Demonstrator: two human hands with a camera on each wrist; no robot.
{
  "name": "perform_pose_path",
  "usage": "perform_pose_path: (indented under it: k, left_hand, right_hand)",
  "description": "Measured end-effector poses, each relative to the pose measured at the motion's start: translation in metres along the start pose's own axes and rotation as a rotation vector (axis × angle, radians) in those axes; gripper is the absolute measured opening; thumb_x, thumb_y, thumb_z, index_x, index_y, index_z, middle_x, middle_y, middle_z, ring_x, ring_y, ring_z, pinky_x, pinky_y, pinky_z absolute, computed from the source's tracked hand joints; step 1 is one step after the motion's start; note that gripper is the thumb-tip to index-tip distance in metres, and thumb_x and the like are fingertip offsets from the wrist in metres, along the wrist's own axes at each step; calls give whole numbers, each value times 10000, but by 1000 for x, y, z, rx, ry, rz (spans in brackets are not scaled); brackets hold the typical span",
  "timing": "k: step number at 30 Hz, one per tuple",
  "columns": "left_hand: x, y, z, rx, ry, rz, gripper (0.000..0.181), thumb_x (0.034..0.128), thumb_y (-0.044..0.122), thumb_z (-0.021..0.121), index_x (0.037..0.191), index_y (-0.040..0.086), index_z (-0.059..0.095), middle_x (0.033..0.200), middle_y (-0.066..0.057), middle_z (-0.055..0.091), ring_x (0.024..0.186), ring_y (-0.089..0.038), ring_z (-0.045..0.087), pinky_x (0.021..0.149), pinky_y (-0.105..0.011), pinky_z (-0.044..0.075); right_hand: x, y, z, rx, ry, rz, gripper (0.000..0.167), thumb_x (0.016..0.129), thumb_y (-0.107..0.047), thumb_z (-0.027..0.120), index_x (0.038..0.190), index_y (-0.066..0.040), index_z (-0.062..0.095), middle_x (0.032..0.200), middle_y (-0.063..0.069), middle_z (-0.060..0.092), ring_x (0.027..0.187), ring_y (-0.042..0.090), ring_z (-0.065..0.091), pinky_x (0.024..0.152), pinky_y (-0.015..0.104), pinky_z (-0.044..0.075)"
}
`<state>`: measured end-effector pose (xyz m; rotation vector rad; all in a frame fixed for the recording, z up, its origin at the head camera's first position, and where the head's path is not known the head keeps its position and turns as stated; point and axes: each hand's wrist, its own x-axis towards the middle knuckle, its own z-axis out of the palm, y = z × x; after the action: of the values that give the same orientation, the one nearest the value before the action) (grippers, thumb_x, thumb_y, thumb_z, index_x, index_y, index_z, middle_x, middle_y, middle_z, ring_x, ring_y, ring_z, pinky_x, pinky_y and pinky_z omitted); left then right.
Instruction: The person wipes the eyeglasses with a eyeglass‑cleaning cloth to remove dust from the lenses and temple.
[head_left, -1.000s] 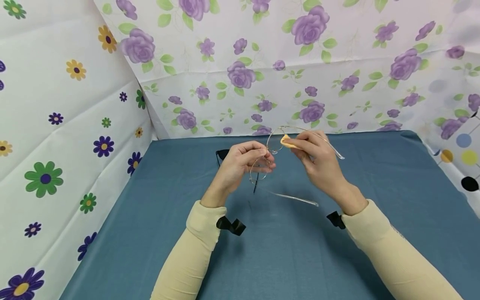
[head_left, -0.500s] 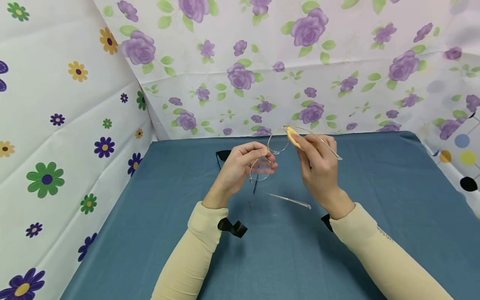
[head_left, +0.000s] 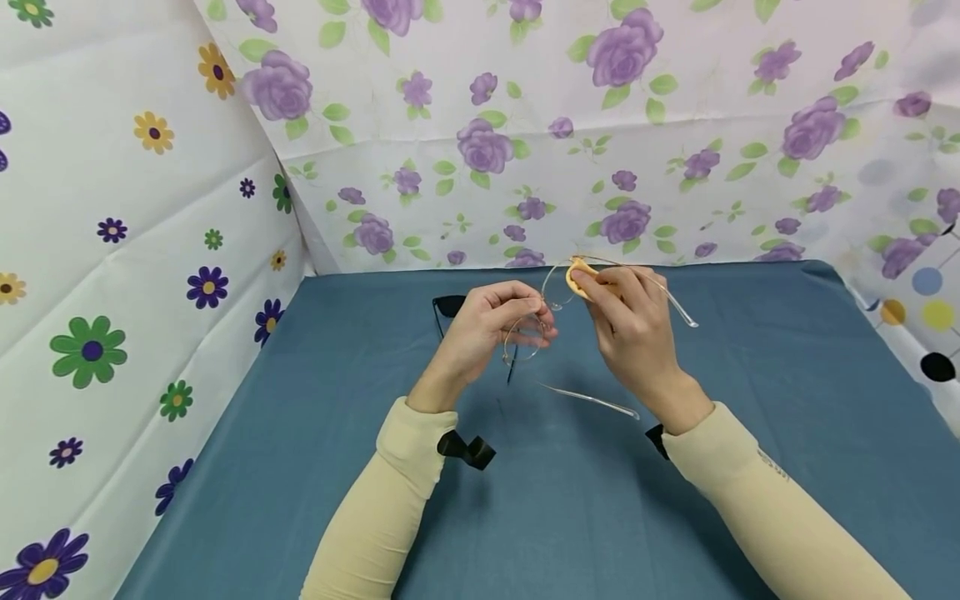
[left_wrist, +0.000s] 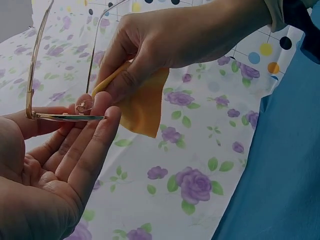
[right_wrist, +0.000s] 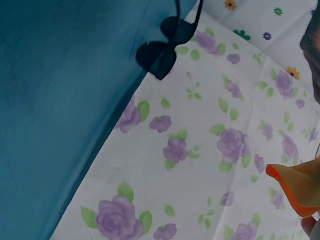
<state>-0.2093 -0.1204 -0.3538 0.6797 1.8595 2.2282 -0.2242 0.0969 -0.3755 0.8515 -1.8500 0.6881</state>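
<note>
My left hand point(head_left: 480, 337) pinches a pair of thin gold wire-rimmed eyeglasses point(head_left: 600, 402) near the bridge, holding them above the table. Between thumb and fingers, my right hand point(head_left: 641, 333) grips a yellow cloth point(head_left: 576, 279) against the lens on the right. In the left wrist view, the cloth point(left_wrist: 142, 105) hangs below the right hand point(left_wrist: 145, 47), and the lens it touches is mostly hidden. The other lens point(left_wrist: 67, 118) appears edge-on over the left hand's fingers. The right wrist view has only part of the cloth point(right_wrist: 295, 192) at its edge.
Black sunglasses point(head_left: 448, 306) lie near the table's back edge, partly behind the left hand; the right wrist view also catches these sunglasses point(right_wrist: 157, 57). A blue cloth point(head_left: 337, 467) covers the table. Flower-printed sheets point(head_left: 420, 150) rise behind it and at the sides.
My right hand shifts slightly left and turns a little, with the yellow cloth changing its angle on the lens. The eyeglasses tilt slightly; the left hand stays nearly in place.
</note>
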Motion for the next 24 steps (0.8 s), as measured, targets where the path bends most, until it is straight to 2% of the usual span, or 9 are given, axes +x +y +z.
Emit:
perform_pose_path:
  k: [8,14,17,21,24]
  left_hand:
    - [-1,1,-3,13,22,1,156,1056,124,608,982,47,721,931,-103,733,863,-227,764,833,-485,632]
    - [0,0,-5,27,34,6,190,1054,123,613,1032,-44,702,929,-95,733,857,-221,762,827,-474,635]
    - [1,-1,-6,31,40,8,194,1052,124,614,1034,-47,703,928,-93,734,858,-218,761,824,-467,636]
    - [1,-1,-7,30,45,8,158,1048,126,619,1005,18,725,930,-90,736,863,-214,761,823,-456,637]
    - [1,-2,-8,18,41,6,148,1047,124,620,1002,40,733,939,-88,739,873,-212,761,827,-452,636]
  right_hand:
    - [-6,-5,-1,74,-60,83,316,900,87,757,1196,-22,778,991,181,629,929,428,537,913,595,414]
    - [-14,-11,5,196,-64,194,308,882,84,775,1180,6,780,948,150,630,842,334,477,798,446,343]
    - [-17,-14,7,270,-75,251,310,875,91,773,1173,8,783,941,140,632,812,280,446,743,352,339]
    - [-16,-16,5,406,-125,368,290,911,71,744,1188,-7,782,968,137,658,841,218,461,685,285,349]
    - [-12,-15,-2,559,-197,523,237,971,22,704,1197,8,773,997,124,673,900,177,552,726,219,449]
